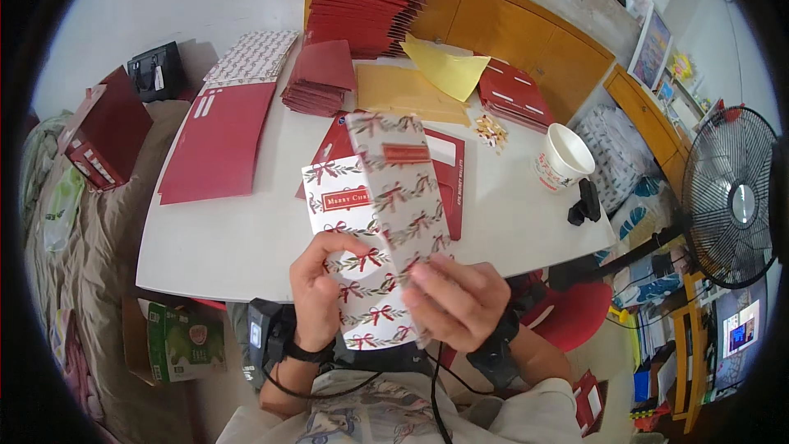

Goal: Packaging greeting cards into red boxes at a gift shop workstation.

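My left hand (320, 290) grips a white Christmas card wallet (370, 311) printed with red bows, green garlands and a red label panel with writing. My right hand (459, 302) holds a second patterned wallet (407, 200), blurred and tilted, which overlaps the right side of the first. Whether the two pieces are joined cannot be told. Both are held above the near edge of the white table (246, 246). Behind them lies a red printed card sleeve (453, 194) with a white window, partly covered.
On the table are red card sheets (222, 142), patterned wallets (256, 55), a tall stack of red sleeves (363, 6), dark red pieces (317, 77), yellow paper (450, 68), red packs (515, 92), small scraps (491, 132) and a paper cup (564, 154). A fan (733, 197) stands right.
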Tool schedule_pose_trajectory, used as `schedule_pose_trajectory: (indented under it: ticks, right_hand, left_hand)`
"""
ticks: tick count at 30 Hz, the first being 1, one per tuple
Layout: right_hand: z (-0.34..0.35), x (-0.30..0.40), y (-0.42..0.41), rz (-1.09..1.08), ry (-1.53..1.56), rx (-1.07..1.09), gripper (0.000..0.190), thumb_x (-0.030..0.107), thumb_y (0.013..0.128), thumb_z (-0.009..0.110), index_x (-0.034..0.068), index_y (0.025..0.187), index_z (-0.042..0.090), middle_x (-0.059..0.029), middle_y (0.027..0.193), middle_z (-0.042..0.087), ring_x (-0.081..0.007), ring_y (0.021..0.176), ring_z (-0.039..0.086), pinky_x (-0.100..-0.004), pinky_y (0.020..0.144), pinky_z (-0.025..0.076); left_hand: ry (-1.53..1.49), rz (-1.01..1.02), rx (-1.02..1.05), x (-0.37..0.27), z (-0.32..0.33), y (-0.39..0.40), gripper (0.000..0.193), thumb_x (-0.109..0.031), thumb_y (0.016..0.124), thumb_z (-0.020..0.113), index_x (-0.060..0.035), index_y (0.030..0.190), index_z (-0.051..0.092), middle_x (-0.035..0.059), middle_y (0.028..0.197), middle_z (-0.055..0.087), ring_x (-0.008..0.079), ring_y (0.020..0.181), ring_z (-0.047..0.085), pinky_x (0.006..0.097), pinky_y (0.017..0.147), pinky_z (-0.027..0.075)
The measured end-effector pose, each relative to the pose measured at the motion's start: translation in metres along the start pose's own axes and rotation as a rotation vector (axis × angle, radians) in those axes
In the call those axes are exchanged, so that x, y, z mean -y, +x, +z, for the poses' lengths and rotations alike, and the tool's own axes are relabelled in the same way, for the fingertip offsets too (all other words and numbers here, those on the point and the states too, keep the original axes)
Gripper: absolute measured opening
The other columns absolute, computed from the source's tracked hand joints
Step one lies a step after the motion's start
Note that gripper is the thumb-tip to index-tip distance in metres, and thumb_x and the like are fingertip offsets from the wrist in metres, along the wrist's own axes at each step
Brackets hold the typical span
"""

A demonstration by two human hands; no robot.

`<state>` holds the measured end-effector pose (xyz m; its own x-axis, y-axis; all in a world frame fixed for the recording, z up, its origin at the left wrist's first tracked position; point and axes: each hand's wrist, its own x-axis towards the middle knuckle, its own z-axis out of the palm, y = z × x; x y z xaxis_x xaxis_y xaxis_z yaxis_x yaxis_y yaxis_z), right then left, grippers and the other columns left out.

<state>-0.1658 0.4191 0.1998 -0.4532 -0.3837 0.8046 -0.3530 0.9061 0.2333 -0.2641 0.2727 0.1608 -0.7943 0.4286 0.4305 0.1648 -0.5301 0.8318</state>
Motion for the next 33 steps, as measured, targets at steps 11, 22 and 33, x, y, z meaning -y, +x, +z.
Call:
schedule_pose_trajectory:
  ticks: [11, 22, 33]
  right_hand:
    - [0.036, -0.01, 0.01, -0.27, 0.117, 0.221, 0.038, 0.047, 0.081, 0.044, 0.018, 0.099, 0.058, 0.0052, 0.104, 0.052, -0.0126, 0.094, 0.046, -0.0296, 0.07, 0.038]
    - [0.215, -0.163, 0.116, 0.19, 0.186, 0.326, 0.043, 0.017, 0.076, 0.05, 0.005, 0.117, 0.044, -0.0157, 0.12, 0.043, -0.0314, 0.107, 0.043, -0.0366, 0.089, 0.035]
    - [0.247, -0.168, 0.124, 0.231, 0.336, 0.547, 0.036, 0.013, 0.079, 0.046, 0.013, 0.115, 0.048, -0.0089, 0.11, 0.048, -0.0262, 0.099, 0.049, -0.0323, 0.082, 0.041]
  left_hand:
    - [0.348, -0.16, -0.252, -0.008, -0.028, 0.0, 0.012, -0.008, 0.072, 0.06, 0.0026, 0.077, 0.059, 0.0096, 0.085, 0.055, 0.0143, 0.08, 0.049, 0.027, 0.073, 0.037]
    - [0.185, 0.074, -0.635, -0.007, -0.075, -0.014, 0.019, -0.011, 0.079, 0.05, 0.0044, 0.089, 0.053, 0.0021, 0.081, 0.055, 0.0077, 0.07, 0.046, 0.0208, 0.068, 0.036]
    - [0.304, 0.032, -0.554, -0.003, -0.087, -0.025, 0.026, -0.015, 0.078, 0.05, 0.0061, 0.094, 0.051, 0.007, 0.088, 0.057, 0.0107, 0.077, 0.05, 0.0234, 0.072, 0.039]
